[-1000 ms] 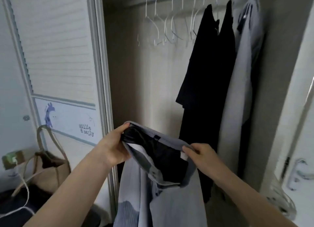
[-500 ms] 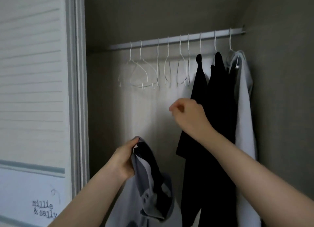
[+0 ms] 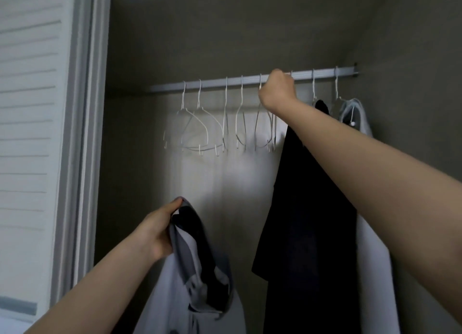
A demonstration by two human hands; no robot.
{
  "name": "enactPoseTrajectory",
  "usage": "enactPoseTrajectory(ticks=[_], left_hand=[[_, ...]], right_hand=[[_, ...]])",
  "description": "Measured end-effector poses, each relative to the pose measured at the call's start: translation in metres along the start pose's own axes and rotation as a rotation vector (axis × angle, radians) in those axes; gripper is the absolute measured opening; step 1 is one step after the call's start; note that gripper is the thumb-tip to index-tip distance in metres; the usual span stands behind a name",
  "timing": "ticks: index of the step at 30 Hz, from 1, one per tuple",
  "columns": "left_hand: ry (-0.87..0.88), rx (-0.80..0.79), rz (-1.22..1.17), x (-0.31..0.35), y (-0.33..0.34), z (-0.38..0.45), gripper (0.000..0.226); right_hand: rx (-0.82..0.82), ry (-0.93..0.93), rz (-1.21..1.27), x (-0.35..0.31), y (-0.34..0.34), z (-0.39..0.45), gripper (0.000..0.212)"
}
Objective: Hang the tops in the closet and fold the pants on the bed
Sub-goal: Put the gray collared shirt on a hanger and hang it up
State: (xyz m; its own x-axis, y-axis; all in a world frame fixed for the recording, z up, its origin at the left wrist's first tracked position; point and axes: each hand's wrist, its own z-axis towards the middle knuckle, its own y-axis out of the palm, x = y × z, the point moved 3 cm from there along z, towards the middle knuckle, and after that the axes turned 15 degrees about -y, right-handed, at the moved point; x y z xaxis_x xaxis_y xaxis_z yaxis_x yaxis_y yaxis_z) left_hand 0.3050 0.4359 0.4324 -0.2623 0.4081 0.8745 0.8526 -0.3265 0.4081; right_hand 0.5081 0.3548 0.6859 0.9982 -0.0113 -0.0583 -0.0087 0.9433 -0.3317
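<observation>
Closet rail [image 3: 225, 83], empty hangers [image 3: 200, 126], dark top [image 3: 307, 208]

Single head-worn wide-angle view, tilted upward and forward into the open closet from close range, rail [image 3: 250, 80] across upper centre, louvred door [image 3: 32, 133] at left edge, both forearms entering from the bottom corners.
</observation>
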Motion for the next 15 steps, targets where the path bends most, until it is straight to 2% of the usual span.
enactPoseTrajectory(ticks=[5, 9, 12, 15], left_hand=[[0.053, -0.002, 0.0, 0.01, 0.004, 0.008, 0.039], [0.061, 0.017, 0.021, 0.008, 0.005, 0.011, 0.036], [0.065, 0.022, 0.022, 0.005, 0.004, 0.013, 0.035], [0.076, 0.037, 0.034, 0.004, 0.002, 0.015, 0.033]], right_hand=[[-0.2, 0.206, 0.18, 0.028, 0.017, 0.008, 0.042], [-0.395, 0.302, 0.249, 0.05, 0.032, -0.003, 0.033], [-0.434, 0.438, 0.369, 0.064, 0.044, -0.012, 0.028], [-0.333, 0.395, 0.455, 0.067, 0.049, -0.013, 0.029]])
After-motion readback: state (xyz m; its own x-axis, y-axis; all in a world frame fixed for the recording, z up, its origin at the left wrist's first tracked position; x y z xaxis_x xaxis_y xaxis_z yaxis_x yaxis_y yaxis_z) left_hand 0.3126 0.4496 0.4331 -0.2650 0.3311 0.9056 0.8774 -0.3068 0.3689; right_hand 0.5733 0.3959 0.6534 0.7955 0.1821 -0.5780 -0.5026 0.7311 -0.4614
